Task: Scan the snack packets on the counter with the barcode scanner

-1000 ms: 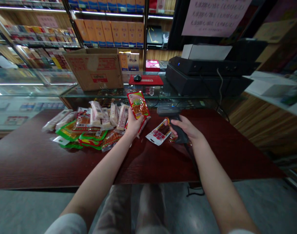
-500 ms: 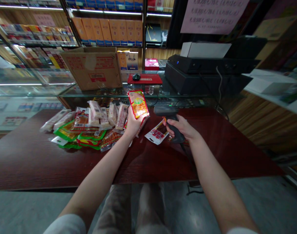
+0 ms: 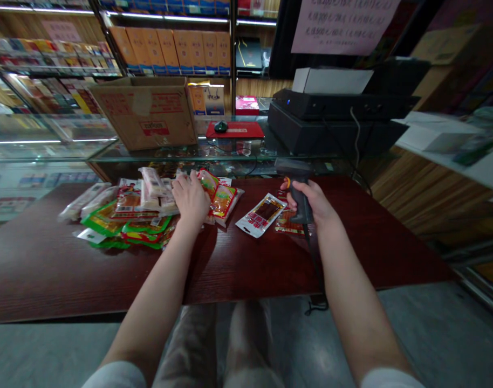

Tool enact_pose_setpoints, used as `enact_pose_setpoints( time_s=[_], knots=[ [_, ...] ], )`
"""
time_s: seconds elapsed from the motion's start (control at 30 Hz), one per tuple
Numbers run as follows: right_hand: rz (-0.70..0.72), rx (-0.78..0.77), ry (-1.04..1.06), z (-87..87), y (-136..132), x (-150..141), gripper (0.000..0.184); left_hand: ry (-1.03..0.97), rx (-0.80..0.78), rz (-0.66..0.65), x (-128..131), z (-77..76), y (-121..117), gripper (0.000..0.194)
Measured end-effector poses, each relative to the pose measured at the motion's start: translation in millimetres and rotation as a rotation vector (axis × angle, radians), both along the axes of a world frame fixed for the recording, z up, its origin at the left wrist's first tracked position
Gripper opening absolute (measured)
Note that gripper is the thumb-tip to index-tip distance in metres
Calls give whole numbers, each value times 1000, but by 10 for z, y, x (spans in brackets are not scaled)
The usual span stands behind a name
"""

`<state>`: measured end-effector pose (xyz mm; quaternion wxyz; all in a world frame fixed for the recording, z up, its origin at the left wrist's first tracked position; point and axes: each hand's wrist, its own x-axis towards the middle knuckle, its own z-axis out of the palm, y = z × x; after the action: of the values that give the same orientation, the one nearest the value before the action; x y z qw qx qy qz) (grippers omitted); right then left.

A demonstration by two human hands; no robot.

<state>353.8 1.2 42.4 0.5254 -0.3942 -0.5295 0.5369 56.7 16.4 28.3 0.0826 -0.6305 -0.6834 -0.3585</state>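
Observation:
My left hand (image 3: pixel 191 198) rests on the right side of a pile of snack packets, its fingers spread and bent over the white-wrapped packages (image 3: pixel 151 183); what lies under the palm is hidden. Just right of it is a red-edged snack packet (image 3: pixel 223 200) on top of other packets. My right hand (image 3: pixel 317 202) grips a black barcode scanner (image 3: pixel 301 196) by its handle, held above the table. A white-and-red pouch with a dark window (image 3: pixel 260 214) lies between my hands. Below the scanner is a reddish clear packet (image 3: pixel 289 222). Green-edged packets (image 3: pixel 104 218) form the pile's left part.
A glass counter behind the dark wooden table (image 3: pixel 238 269) bears an open cardboard box (image 3: pixel 145 116), a mouse (image 3: pixel 220 126) on a red mat (image 3: pixel 246 130) and black till equipment (image 3: pixel 307 126). The scanner's cable (image 3: pixel 311 253) hangs over the table's front edge.
My left hand has let go of the red-edged packet, now lying on others, and moved left onto the white-wrapped packages. My right hand has shifted slightly right and up with the scanner.

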Motion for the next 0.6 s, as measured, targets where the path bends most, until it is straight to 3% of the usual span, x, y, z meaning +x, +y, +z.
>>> enact_pose_setpoints(
  time_s=[0.1,0.2,0.3,0.43,0.5,0.6],
  knots=[
    [-43,17,5,0,12,37,35,190,-13,-150,78,-40,-24,47],
    [-59,15,26,-1,20,68,33,316,-177,-320,170,-141,-24,38],
    [-71,2,22,3,26,119,32,342,-252,-304,220,-226,-26,42],
    [-120,-16,-22,37,22,224,33,326,-166,-285,322,-211,-73,43],
    [-138,-46,-24,64,11,284,32,317,-136,-382,436,-189,-122,43],
    [-180,-103,-35,97,-9,360,33,297,-257,-567,650,-227,-205,54]
  ],
)
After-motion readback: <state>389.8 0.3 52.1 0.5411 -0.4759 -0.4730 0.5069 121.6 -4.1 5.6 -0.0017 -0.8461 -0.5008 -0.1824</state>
